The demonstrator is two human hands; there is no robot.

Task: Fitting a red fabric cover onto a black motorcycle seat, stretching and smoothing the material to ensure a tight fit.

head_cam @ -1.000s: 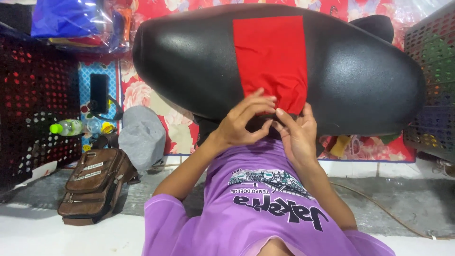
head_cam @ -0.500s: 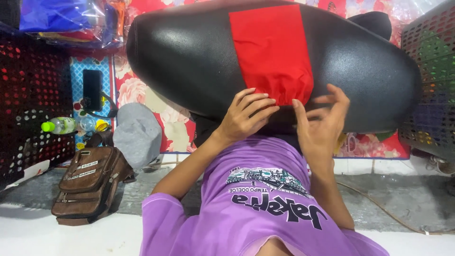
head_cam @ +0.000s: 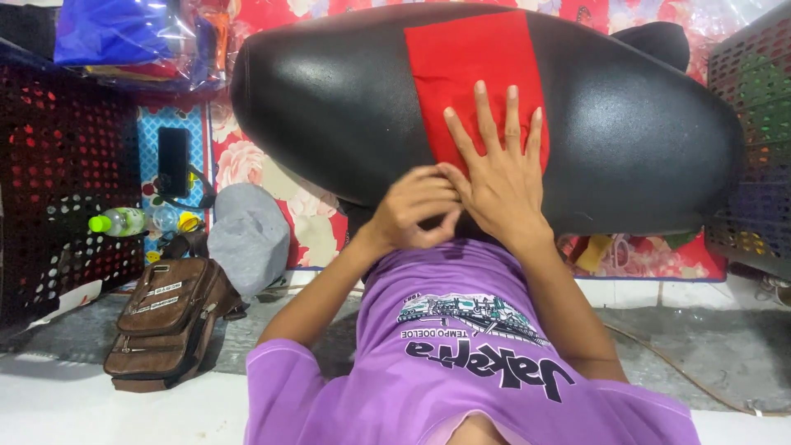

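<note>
Seat cover [head_cam: 486,107], black grained vinyl with a smooth red panel [head_cam: 461,66] across its middle, bulges like a long rounded cushion straight ahead of both hands, over the lap of the person in the purple printed shirt [head_cam: 461,363]. Nearest the body, the left hand [head_cam: 416,210] curls at the lower edge of the seat, just beside the red panel's bottom hem; its grip is pressed together, thumb meeting bent fingertips, seemingly pinching the edge of the cover, though what lies between them is hidden. Touching it on the far side, the right hand [head_cam: 498,169] lies flat on the red panel, palm down, fingers spread wide and pointing away from the body, holding nothing.

Left of the left hand, lower down on the grey floor [head_cam: 700,346], a brown leather-look bag [head_cam: 165,317] with zipped pockets lies beside a soft grey cloth bundle [head_cam: 247,235]. Farther left a clear plastic bottle [head_cam: 119,221] with a green cap lies on its side near a dark perforated crate [head_cam: 58,165]. Beyond the bag a flat black phone [head_cam: 172,161] rests on a blue patterned strip of the flowered red mat [head_cam: 247,156]. To the right of the right hand stands another grey perforated crate [head_cam: 754,140]. Past the seat, top left, glossy blue plastic wrapping [head_cam: 115,29] is piled up.
</note>
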